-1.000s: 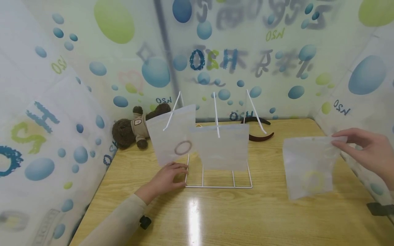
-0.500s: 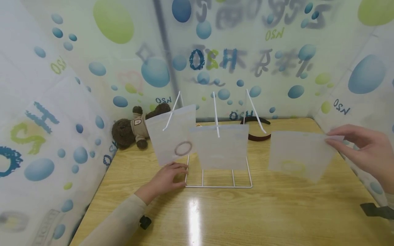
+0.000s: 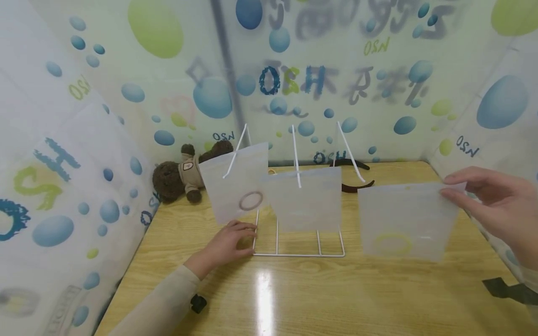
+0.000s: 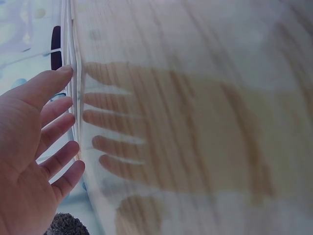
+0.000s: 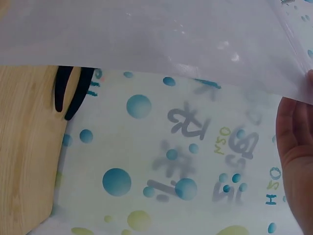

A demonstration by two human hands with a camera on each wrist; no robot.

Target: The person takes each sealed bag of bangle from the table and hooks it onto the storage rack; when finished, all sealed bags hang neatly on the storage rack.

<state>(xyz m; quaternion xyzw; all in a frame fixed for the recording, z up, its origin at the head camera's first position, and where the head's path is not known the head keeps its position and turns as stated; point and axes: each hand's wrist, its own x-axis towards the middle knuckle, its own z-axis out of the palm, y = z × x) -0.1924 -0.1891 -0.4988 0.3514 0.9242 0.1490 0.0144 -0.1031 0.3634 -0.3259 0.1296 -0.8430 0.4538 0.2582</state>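
Note:
My right hand [image 3: 500,200] pinches the top right corner of a translucent plastic bag [image 3: 403,210], thumb against fingers. It hangs above the table, right of a white wire rack [image 3: 298,255], with a pale yellow ring [image 3: 393,243] low in it. In the right wrist view this bag [image 5: 146,34] spans the top. Two similar bags hang at the rack's prongs: a left bag [image 3: 229,177], tilted, with a brownish ring [image 3: 251,200], and a middle bag [image 3: 307,203]. My left hand [image 3: 224,247] touches the rack's left base; in the left wrist view its fingers [image 4: 58,129] are loosely extended.
A brown teddy bear [image 3: 168,182] lies at the back left of the wooden table [image 3: 319,298]. Behind the rack on the right is a dark headband [image 3: 357,188]. Printed sheets with dots [image 3: 212,98] enclose the table's back and sides.
My right hand has moved slightly left, carrying the bag toward the rack. The bag swung up and left, then settled lower. My left hand stays at the rack's base.

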